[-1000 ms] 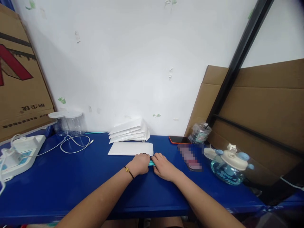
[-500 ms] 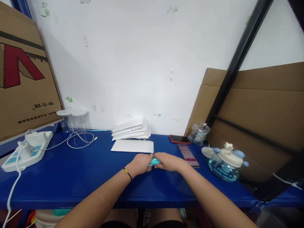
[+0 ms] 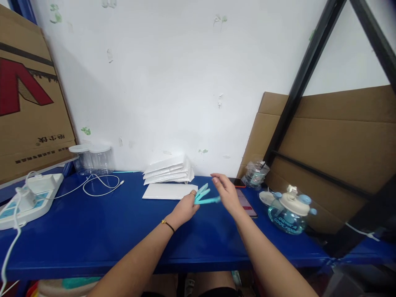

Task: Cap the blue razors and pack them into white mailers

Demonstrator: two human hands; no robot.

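The bottle (image 3: 287,221) is bearing "DRINK A COOL" lettering; the carton (image 3: 29,128) is displaying upside-down Chinese characters, too small to read.

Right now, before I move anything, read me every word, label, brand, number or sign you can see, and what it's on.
"DRINK A COOL": water bottle; the ending is blurred.
Upside-down characters and a smaller line: cardboard box; too blurred to read surely.
Label: wrapped cup; unreadable.
Screen text: phone; too small.
No numbers can be made out.
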